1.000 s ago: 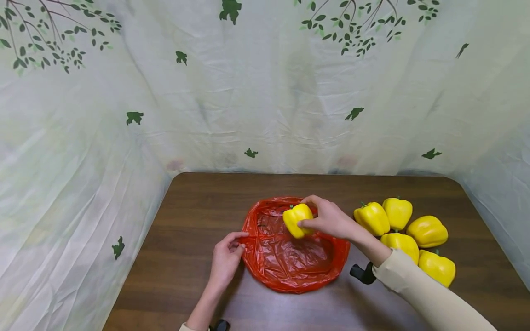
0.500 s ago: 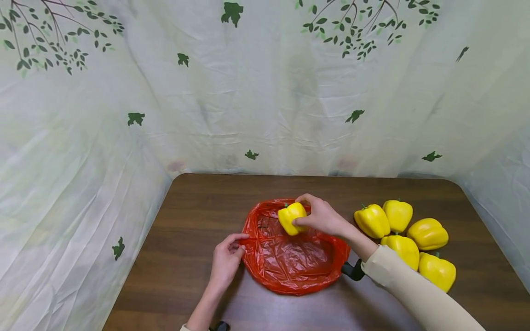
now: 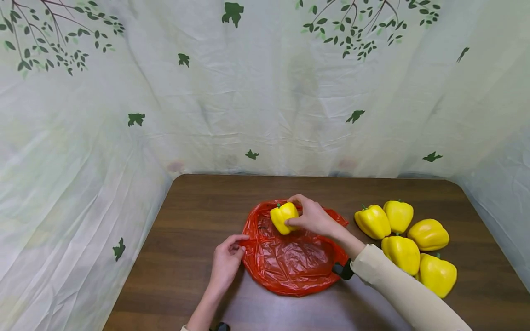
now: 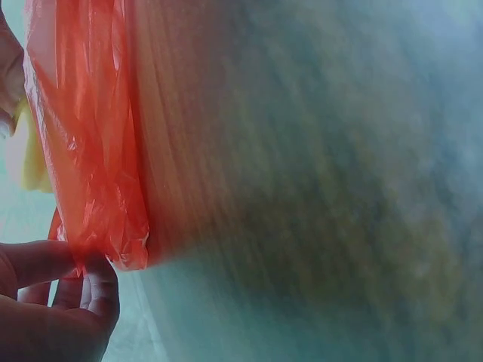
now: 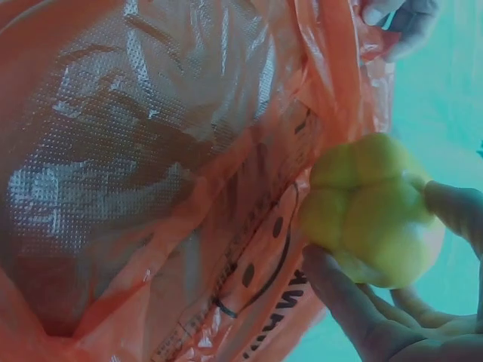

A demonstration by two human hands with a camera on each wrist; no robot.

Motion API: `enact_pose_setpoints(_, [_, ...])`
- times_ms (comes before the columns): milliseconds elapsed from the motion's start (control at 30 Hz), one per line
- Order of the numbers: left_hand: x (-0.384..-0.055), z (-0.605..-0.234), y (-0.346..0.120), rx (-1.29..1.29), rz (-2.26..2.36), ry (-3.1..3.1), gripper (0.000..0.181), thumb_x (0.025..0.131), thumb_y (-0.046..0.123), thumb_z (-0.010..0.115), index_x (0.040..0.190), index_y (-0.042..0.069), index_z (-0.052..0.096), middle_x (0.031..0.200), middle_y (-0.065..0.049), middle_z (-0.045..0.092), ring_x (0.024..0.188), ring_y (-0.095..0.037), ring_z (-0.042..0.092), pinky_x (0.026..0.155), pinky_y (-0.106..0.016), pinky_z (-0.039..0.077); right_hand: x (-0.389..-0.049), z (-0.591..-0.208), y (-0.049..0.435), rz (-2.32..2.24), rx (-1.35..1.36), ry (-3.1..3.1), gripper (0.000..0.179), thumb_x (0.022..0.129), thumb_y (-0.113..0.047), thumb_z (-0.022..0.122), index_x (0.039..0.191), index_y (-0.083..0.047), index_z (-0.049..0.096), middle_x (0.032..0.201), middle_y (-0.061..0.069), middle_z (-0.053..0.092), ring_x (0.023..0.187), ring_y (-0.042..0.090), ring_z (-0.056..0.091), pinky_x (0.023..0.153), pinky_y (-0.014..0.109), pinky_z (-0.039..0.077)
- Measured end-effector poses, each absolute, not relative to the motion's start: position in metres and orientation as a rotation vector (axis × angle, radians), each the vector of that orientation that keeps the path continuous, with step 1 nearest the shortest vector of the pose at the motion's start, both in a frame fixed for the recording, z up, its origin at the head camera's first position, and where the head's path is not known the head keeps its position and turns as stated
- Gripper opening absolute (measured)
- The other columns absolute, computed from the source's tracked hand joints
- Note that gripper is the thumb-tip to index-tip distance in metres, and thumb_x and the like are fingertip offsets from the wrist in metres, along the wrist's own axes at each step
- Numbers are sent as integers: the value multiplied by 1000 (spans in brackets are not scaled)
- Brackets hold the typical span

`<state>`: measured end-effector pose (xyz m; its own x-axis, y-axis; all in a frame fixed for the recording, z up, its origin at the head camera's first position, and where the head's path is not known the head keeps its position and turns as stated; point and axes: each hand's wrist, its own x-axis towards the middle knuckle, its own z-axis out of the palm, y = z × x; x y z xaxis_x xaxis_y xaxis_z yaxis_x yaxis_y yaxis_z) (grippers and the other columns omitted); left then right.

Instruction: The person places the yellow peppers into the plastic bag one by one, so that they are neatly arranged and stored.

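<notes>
A red plastic bag point(image 3: 296, 262) stands on the table with its mouth spread wide. My left hand point(image 3: 225, 259) pinches the left edge of its rim between thumb and fingers, as the left wrist view also shows. Over the back left part of the mouth, my right hand point(image 3: 313, 216) grips a yellow bell pepper point(image 3: 283, 218) by its right side, stem away from me. In the right wrist view the pepper's lobed underside point(image 5: 370, 204) faces the camera, with thumb and fingers around it. Dark printing shows on the bag's inner wall point(image 5: 260, 271).
Several more yellow bell peppers point(image 3: 399, 253) lie grouped on the wooden table point(image 3: 198, 197), to the right of the bag and near the right forearm. A pale cloth point(image 3: 269, 105) with printed leaves hangs behind the table and along its sides.
My right hand has carried the yellow bell pepper leftward across the bag's mouth. The left hand keeps its pinch on the rim and has hardly moved.
</notes>
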<state>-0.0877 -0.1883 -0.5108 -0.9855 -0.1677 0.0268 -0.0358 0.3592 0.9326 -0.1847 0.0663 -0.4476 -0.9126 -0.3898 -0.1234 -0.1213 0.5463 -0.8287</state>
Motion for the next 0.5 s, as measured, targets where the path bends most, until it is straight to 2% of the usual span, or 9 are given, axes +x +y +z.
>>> enact_pose_setpoints(500, [-89, -512, -188, 180, -1729, -2503, 33, 86, -15, 57, 103, 8, 73, 98, -11, 65, 73, -22, 56, 56, -26, 49, -192, -461, 52, -1318, -498, 2459, 59, 83, -24, 80, 131, -7, 51, 116, 6, 60, 95, 19, 59, 82, 34, 54])
